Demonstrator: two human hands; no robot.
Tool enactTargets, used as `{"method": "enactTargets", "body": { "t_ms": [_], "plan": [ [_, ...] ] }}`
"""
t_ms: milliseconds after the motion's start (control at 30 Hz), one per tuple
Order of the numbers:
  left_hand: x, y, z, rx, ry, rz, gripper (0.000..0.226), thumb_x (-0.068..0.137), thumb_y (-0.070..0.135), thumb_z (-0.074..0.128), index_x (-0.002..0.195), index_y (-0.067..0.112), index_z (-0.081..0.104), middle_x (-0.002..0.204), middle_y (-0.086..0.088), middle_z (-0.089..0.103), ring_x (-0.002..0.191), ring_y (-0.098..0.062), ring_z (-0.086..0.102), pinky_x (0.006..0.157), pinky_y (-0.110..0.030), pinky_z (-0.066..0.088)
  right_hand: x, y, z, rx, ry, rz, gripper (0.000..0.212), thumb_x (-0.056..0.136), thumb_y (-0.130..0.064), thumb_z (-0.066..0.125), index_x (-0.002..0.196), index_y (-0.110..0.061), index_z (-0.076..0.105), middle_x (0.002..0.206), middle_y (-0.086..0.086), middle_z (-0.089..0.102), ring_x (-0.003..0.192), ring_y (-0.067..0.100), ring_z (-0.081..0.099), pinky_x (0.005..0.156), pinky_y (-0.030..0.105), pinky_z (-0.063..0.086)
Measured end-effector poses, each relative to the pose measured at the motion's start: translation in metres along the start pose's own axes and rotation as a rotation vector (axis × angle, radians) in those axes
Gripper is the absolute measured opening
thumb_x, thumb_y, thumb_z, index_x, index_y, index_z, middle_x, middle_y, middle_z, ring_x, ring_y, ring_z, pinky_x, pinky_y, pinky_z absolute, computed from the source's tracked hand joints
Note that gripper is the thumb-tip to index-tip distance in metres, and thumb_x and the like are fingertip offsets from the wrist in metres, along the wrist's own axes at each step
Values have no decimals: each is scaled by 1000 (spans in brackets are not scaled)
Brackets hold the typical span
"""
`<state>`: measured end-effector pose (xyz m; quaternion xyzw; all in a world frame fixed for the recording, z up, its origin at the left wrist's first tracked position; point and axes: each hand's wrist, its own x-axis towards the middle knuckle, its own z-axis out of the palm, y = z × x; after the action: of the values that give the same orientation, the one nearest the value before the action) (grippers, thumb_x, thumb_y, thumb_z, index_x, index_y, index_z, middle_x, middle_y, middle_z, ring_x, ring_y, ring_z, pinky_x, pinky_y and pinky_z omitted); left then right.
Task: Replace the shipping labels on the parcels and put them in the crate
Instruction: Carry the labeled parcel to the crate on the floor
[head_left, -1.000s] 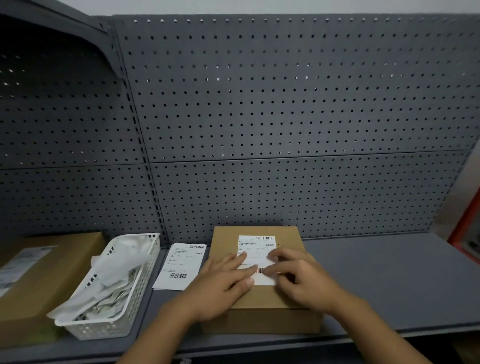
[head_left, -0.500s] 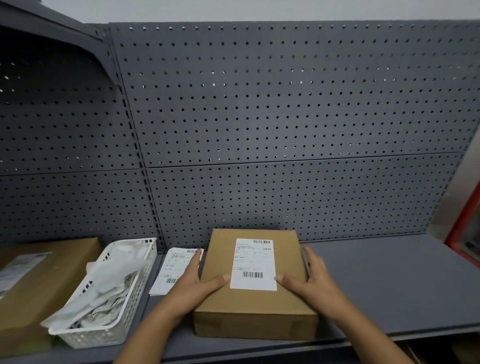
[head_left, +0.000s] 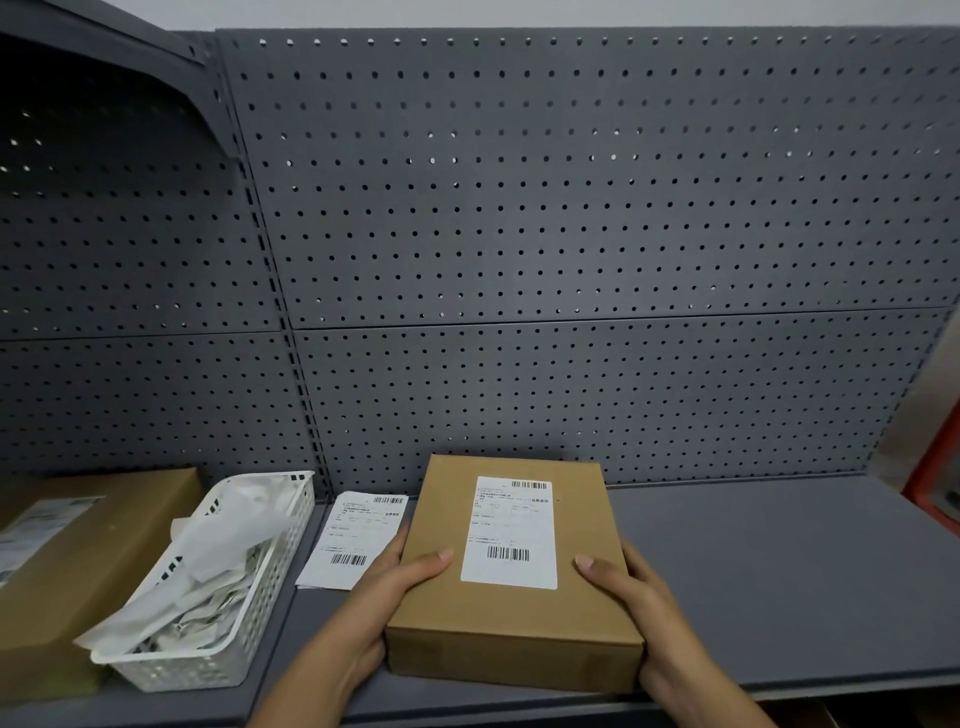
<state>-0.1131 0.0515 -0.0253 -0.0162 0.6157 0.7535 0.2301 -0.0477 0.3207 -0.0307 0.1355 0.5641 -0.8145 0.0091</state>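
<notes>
A grey pegboard (head_left: 571, 208) fills the back of my view, and a grey metal shelf (head_left: 769, 571) runs along its foot. At the far left of the shelf lies a large cardboard box (head_left: 88, 561) with a pale label on its top. Just beside it stands a white slotted basket (head_left: 244, 629), heaped with crumpled white paper strips. A loose printed sheet (head_left: 353, 540) with barcodes lies flat between the basket and my work.

My left hand (head_left: 374, 608) grips the left long side of the parcel (head_left: 514, 618), thumb laid across the top and partly covering the loose sheet's corner. The parcel is a flat brown carton at the shelf's front edge. A white label (head_left: 511, 532) sits square and smooth on its top face. My right hand (head_left: 639, 613) clasps the opposite long side the same way, thumb on top near the label's lower corner. The fingers of both hands are hidden beneath or behind the carton. I cannot tell whether the parcel rests on the shelf or is just clear of it.

To the right the shelf runs on to an orange frame (head_left: 935, 483) at the picture's edge.

I judge the relabelling of this parcel finished and the carrying step in hand. No crate shows here, so the next move calls for lifting the carton level with both hands and turning to find it.
</notes>
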Motion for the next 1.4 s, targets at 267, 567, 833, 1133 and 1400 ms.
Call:
{"method": "enactTargets", "body": {
  "t_ms": [267,567,833,1133,1400],
  "plan": [
    [-3,2,5,0,45,2,55,85,18,78,136,25,60,124,-10,74,113,-34,71,97,-46,55,2,-7,1,23,11,5,40,84,-9,76,122,-17,70,112,17,77,103,42,73,92,51,58],
    [-10,10,27,37,45,71,49,87,21,76,134,27,62,122,-7,75,111,-31,73,90,-42,55,-10,-22,-16,-15,-11,-76,55,73,-22,85,125,-24,69,116,12,76,104,37,74,90,49,58],
    [-10,24,44,79,-96,108,44,91,17,73,131,32,62,117,-1,77,107,-25,74,90,-39,55,-47,-30,-16,-3,132,-134,40,88,-14,72,127,-25,67,114,9,77,98,32,76,73,37,58],
    [-4,14,75,113,-338,63,52,90,20,74,136,41,58,120,2,76,108,-24,74,94,-43,55,-114,-22,-35,29,377,-173,37,91,-16,67,124,-33,69,115,9,77,94,29,75,72,35,58],
    [-22,-19,156,176,-610,-18,49,90,17,73,132,39,61,120,0,76,108,-26,74,94,-44,55,-214,-5,-72,33,690,-266,57,71,-30,75,127,-25,66,111,10,78,90,26,76,65,29,59]
  ]
}}
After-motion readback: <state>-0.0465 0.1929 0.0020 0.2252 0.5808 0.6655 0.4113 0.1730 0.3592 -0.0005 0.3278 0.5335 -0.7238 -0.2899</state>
